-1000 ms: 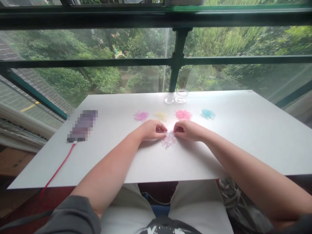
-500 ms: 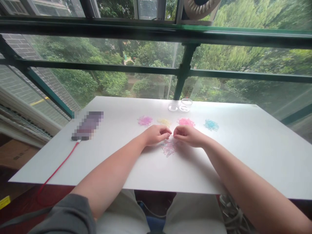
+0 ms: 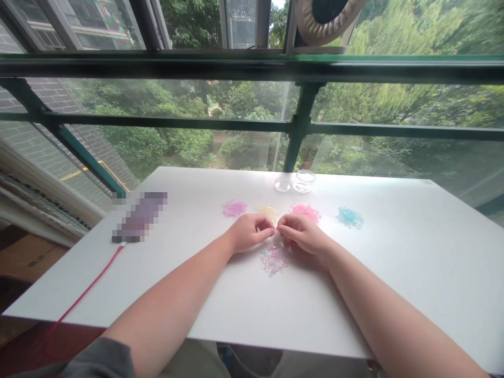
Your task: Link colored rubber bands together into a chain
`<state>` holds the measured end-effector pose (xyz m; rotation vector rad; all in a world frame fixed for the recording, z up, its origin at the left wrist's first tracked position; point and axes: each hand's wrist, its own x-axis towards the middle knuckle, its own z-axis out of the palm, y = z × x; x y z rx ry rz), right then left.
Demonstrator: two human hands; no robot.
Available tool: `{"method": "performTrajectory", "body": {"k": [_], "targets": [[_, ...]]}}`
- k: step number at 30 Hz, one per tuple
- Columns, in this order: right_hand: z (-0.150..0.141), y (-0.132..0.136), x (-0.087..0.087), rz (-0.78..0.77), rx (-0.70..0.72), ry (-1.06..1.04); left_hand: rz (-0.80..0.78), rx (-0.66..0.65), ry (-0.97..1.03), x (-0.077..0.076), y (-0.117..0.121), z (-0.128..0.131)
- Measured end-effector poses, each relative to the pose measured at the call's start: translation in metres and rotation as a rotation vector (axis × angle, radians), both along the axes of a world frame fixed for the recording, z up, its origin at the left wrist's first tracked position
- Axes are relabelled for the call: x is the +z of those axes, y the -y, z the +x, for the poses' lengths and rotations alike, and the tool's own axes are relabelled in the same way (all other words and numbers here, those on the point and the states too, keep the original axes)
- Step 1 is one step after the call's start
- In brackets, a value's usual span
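Observation:
My left hand [image 3: 251,232] and my right hand [image 3: 302,232] meet over the middle of the white table, each with thumb and fingers pinched together. Their fingertips almost touch; whatever lies between them is too small to make out. Just below the hands is a loose pile of small mixed clear and pinkish pieces [image 3: 273,259]. Beyond the hands lie a purple pile [image 3: 234,208], a pale yellow pile [image 3: 268,211] and a pink pile [image 3: 306,212], the last two partly hidden by my fingers. A teal pile [image 3: 350,217] sits to the right.
A clear round container [image 3: 304,181] and a clear lid-like disc [image 3: 282,185] stand at the table's [image 3: 413,252] far edge. On the left lies a pixelated phone-like device [image 3: 139,217] with a red cable [image 3: 91,283] running off the front edge. Windows rise behind the table.
My hands have lifted away from the mixed pile toward the far side, and their fingertips have come together. The camera view has tilted up, showing more of the window.

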<state>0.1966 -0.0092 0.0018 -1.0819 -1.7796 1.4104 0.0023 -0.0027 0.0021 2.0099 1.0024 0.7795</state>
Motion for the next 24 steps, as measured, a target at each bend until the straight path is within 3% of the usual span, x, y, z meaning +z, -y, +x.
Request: {"method": "performTrajectory", "body": {"k": [9, 24], "targets": [[-0.0023, 0.0046, -0.0012, 0.04, 0.034, -0.054, -0.043, 0.044, -0.007, -0.003, -0.0016, -0.0031], [-0.0031, 0.0026, -0.0001, 0.004, -0.015, -0.018, -0.066, 0.001, -0.009, -0.0024, -0.0032, -0.0047]]}}
